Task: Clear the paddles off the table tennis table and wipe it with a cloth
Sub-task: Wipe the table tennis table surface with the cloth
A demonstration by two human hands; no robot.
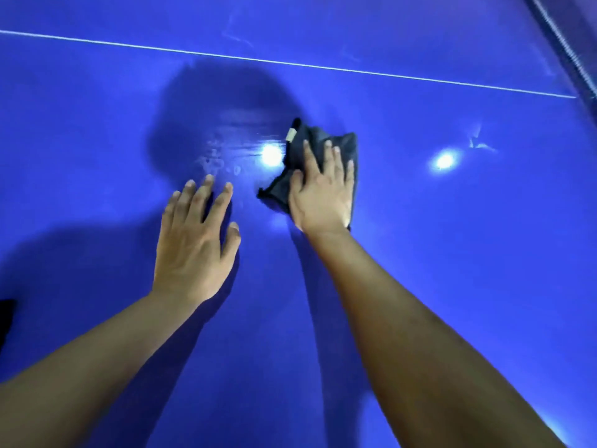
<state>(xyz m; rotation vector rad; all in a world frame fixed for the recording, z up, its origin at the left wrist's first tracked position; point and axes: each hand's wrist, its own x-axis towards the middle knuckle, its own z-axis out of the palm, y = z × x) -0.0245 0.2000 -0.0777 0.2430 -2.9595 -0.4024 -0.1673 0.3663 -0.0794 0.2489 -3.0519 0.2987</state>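
Observation:
The blue table tennis table (452, 253) fills the view. A dark crumpled cloth (310, 140) with a small white tag lies on it near the middle. My right hand (323, 195) presses flat on the cloth with straight, spread fingers. My left hand (197, 240) rests flat on the bare table surface to the left of the cloth, fingers spread, holding nothing. Wet smears and droplets (223, 156) show on the table just left of the cloth. No paddle is in view.
A thin white line (290, 63) crosses the table beyond my hands. The net edge (568, 43) runs along the top right corner. Two bright light reflections (444, 160) glare on the surface. A dark object (6, 318) sits at the left edge.

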